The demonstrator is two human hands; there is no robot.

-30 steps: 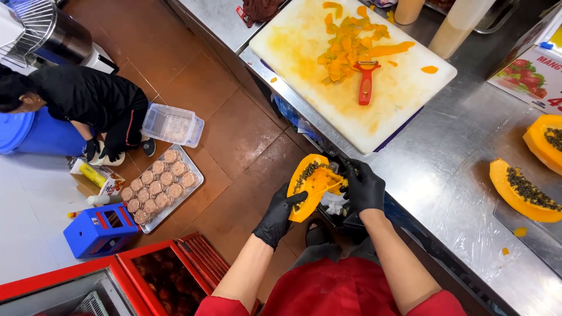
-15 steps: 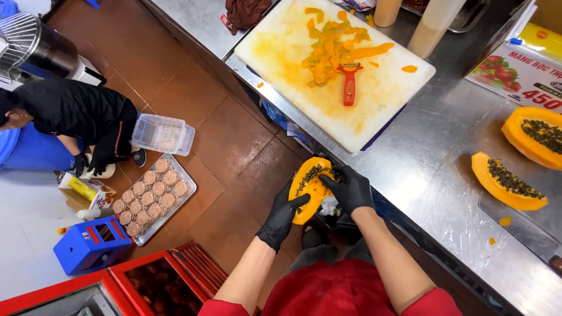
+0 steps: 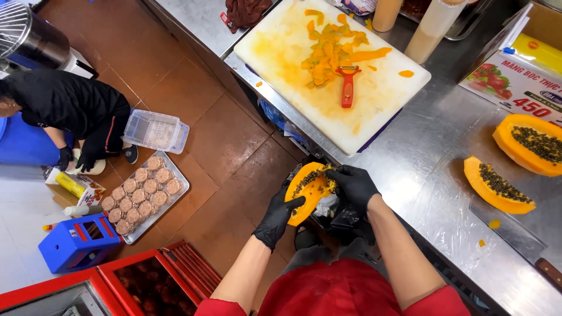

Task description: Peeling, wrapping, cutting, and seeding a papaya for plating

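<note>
L hand (image 3: 276, 217) holds papaya piece (image 3: 305, 190), R hand (image 3: 353, 186) scooping seeds.

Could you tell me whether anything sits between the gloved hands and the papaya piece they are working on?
Nothing visible does. The left hand grips the papaya piece from below, and the right hand rests directly on its seeded face.

head camera, steep downward look, close above counter edge and floor
</note>
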